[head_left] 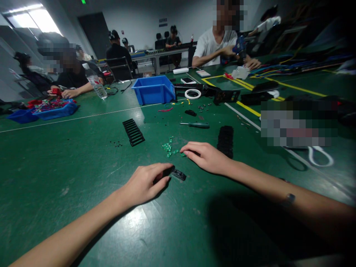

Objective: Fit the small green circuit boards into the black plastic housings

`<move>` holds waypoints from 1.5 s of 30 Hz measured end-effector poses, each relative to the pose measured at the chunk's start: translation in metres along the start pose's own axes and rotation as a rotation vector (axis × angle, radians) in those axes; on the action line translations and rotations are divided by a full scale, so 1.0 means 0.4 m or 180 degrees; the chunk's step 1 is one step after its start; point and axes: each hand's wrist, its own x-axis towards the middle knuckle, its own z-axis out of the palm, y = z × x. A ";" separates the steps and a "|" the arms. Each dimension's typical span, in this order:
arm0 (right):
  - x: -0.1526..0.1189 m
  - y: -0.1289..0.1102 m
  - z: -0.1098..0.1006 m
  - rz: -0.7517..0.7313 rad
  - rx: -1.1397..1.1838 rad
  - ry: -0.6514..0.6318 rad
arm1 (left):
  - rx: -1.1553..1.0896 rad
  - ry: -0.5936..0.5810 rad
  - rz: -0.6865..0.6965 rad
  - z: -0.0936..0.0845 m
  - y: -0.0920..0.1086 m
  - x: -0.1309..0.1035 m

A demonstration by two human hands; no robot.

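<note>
My left hand (150,181) rests low over the table, thumb and index finger apart, with the fingertips beside a small black plastic part (178,174). Whether the index fingertip touches that part cannot be told. My right hand (205,157) is at the small pile of green circuit-board pieces (167,147), thumb and index tips close together in a pinch. Anything between those tips is too small to make out. Left of the pile lies a black slotted frame (133,132). A stack of black parts (225,141) sits behind my right wrist.
Beyond the pile lie a green-handled screwdriver (198,125), a blue bin (154,90) and a white ring (193,94). Tiny dark pieces (116,144) are scattered at left. A bottle (96,82) stands farther back. Across the table, a person (219,46) holds a power drill (239,46).
</note>
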 end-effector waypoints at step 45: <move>-0.001 0.000 0.000 -0.0039 0.0016 0.0005 | 0.0010 -0.0101 0.0164 -0.001 -0.001 0.000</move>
